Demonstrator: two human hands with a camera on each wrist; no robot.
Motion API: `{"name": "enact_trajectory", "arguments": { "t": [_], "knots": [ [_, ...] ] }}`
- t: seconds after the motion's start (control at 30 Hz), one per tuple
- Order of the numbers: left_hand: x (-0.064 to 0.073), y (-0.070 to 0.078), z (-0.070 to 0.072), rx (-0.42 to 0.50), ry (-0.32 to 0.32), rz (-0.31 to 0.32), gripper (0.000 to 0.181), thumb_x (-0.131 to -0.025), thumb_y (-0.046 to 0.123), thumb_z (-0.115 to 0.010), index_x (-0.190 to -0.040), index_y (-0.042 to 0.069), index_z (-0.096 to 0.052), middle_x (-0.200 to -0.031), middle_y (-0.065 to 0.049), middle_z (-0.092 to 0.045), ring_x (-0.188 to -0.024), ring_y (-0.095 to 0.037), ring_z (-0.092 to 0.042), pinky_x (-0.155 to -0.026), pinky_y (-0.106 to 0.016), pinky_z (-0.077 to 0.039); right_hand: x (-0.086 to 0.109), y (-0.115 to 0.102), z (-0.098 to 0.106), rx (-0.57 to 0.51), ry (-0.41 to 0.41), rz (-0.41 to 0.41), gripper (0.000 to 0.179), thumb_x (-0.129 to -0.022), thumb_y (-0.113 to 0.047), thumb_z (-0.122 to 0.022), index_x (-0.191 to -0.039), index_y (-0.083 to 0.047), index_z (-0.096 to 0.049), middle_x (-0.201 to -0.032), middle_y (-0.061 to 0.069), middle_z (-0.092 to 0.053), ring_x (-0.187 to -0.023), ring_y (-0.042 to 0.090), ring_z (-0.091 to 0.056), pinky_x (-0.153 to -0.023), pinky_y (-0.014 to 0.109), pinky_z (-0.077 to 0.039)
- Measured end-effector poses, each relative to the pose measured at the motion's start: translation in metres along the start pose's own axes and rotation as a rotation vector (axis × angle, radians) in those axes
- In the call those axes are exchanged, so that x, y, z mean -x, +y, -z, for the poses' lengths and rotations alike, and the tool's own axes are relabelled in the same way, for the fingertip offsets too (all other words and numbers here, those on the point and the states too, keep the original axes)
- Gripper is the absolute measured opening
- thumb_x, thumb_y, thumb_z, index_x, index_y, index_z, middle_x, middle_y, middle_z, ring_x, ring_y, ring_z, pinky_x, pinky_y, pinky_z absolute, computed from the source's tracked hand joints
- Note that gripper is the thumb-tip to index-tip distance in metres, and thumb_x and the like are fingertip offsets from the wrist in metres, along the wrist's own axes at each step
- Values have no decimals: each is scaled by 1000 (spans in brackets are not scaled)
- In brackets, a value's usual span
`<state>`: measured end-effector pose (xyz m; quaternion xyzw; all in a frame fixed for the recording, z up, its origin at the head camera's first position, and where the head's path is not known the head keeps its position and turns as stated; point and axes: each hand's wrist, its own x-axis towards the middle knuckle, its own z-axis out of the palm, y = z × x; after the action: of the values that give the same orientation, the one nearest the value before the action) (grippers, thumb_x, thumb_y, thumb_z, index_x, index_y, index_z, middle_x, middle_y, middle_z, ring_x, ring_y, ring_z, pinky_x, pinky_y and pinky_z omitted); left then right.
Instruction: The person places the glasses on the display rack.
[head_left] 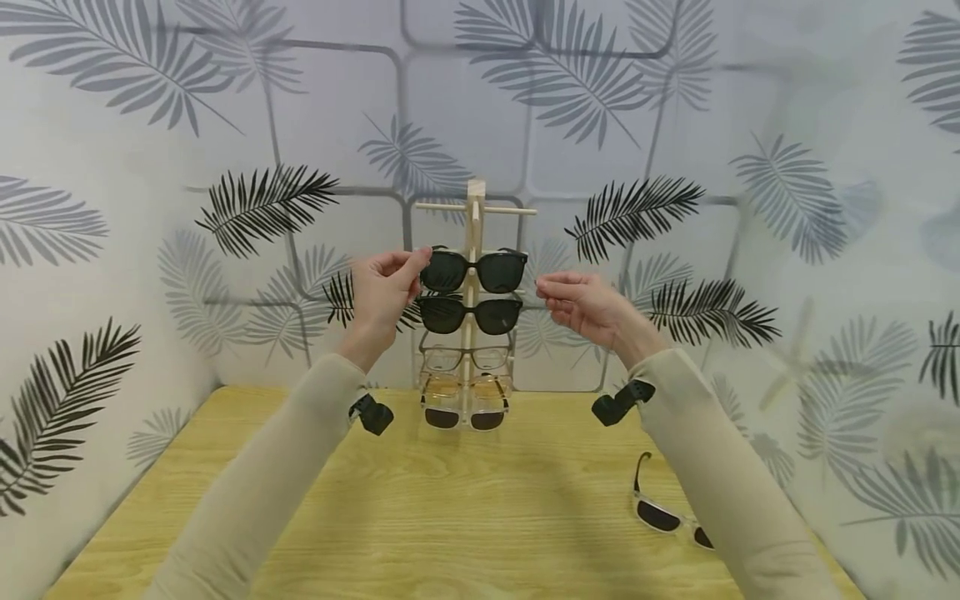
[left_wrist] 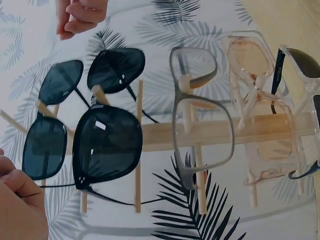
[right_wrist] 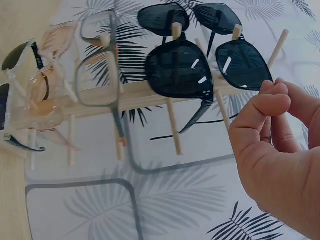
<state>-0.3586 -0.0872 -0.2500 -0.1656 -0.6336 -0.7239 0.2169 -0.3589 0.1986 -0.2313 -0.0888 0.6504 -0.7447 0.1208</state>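
A wooden eyewear stand [head_left: 476,193] rises at the table's back, carrying several pairs one above another. My left hand [head_left: 385,287] pinches the left corner of the uppermost black sunglasses [head_left: 501,272]. To their right, my right hand [head_left: 585,304] is held up with fingers loosely bent and nothing between them. Its fingertips appear close to the lens corner in the right wrist view, with a gap in the head view. Directly below sit other black sunglasses [head_left: 497,317]. In the left wrist view, part of my left hand [left_wrist: 17,200] shows beside the upper pair's frame.
Lower on the stand are grey-framed glasses [head_left: 444,358], amber-tinted glasses [left_wrist: 272,125] and clear-framed dark-lensed sunglasses [head_left: 442,417]. A wooden crossbar [head_left: 510,211] spans above the top pair. White-framed sunglasses [head_left: 658,517] lie on the wooden table [head_left: 450,517], partly hidden by the right sleeve. Leaf-patterned walls stand behind.
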Motion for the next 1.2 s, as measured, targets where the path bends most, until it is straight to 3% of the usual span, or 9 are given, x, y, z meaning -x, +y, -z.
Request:
{"name": "enact_trajectory", "arguments": {
  "t": [0.1,0.23,0.33,0.47,0.6,0.7,0.83,1.0,1.2],
  "knots": [
    [8,-4,-5,-6,-5,-6,47,-88,37,-73,-96,-9,-68,-54,5,-55,-46,-12,-45,-43,-23,-38,5,12,5,11,-14,-9,20,-99,-15,-58,-116,-4,-58,-89,0,-67,-68,8,-57,-59,20,-48],
    [18,-15,-9,-68,-13,-77,45,-91,38,-70,-91,-8,-69,-53,3,-53,-45,-17,-46,-42,-24,-38,13,31,13,27,-38,-16,15,-100,-16,-58,-111,-6,-62,-90,0,-67,-70,9,-57,-60,21,-48],
    [28,-28,-12,-131,0,-151,43,-93,37,-68,-86,-5,-70,-53,-2,-54,-46,-24,-48,-43,-24,-37,19,46,22,46,-49,-30,12,-100,-16,-58,-107,-7,-64,-90,-1,-67,-70,8,-59,-61,21,-49],
    [42,-46,-19,-172,12,-179,39,-94,35,-67,-81,-2,-71,-53,-4,-54,-48,-28,-50,-43,-25,-34,27,65,31,52,-42,-67,15,-100,-16,-59,-110,-7,-62,-91,-1,-67,-71,7,-60,-62,21,-50],
    [54,-55,-29,-177,1,-156,32,-95,30,-67,-76,5,-70,-53,-7,-54,-47,-26,-50,-42,-25,-34,36,81,38,45,-31,-91,24,-99,-17,-60,-118,-3,-57,-93,0,-66,-73,7,-61,-65,20,-52],
    [62,-59,-37,-167,-16,-140,30,-96,29,-65,-74,8,-70,-53,-8,-54,-47,-31,-50,-42,-25,-34,42,91,43,47,-34,-97,21,-99,-17,-60,-116,-4,-58,-92,-1,-67,-73,7,-61,-65,20,-53],
    [73,-70,-47,-152,-46,-110,32,-96,32,-64,-75,10,-71,-54,-12,-55,-46,-28,-51,-39,-25,-34,51,105,54,43,-52,-104,13,-100,-17,-59,-110,-8,-61,-92,-2,-66,-73,6,-60,-64,19,-52],
    [89,-85,-60,-142,-113,-32,31,-97,30,-63,-76,10,-72,-58,-21,-56,-42,-13,-45,-38,-23,-30,64,120,65,30,-47,-133,16,-101,-18,-57,-114,-9,-59,-94,-2,-65,-75,5,-60,-65,19,-51],
    [103,-109,-73,-109,-211,88,34,-98,29,-61,-74,7,-69,-54,-13,-55,-39,-10,-42,-37,-22,-33,78,131,88,24,-62,-112,13,-101,-17,-56,-105,-17,-68,-93,-6,-67,-77,4,-62,-66,18,-53]
  ]
}}
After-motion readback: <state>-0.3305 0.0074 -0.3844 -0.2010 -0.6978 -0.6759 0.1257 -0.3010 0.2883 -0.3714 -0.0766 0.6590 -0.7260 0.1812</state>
